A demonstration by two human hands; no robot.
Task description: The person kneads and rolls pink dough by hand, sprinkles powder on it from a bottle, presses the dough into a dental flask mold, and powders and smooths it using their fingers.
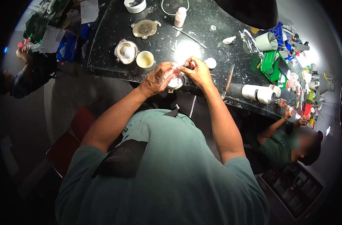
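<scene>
Both hands meet over the near edge of the black bench (105,48), fingers bent. With the hands as the clock's centre and twelve pointing away from the body, the left hand (156,79) pinches a pink piece (172,71) from the nine o'clock side. At three o'clock on the piece, the right hand (198,72) brings thumb and fingertips up against it; whether they grip or only touch, I cannot tell. Just below the piece, toward six, sits a pot (175,89) with white filling, partly covered by the hands.

At ten o'clock, near the left hand, stands a cream cup (142,64), yellowish inside; just past it is a dish (118,52) bearing a white mound. A metal plate (145,29) lies at eleven, a bottle (180,18) stands at twelve, and a thin tool (190,37) slants at one. Between two and three, near the right hand, lies a white disc (210,63).
</scene>
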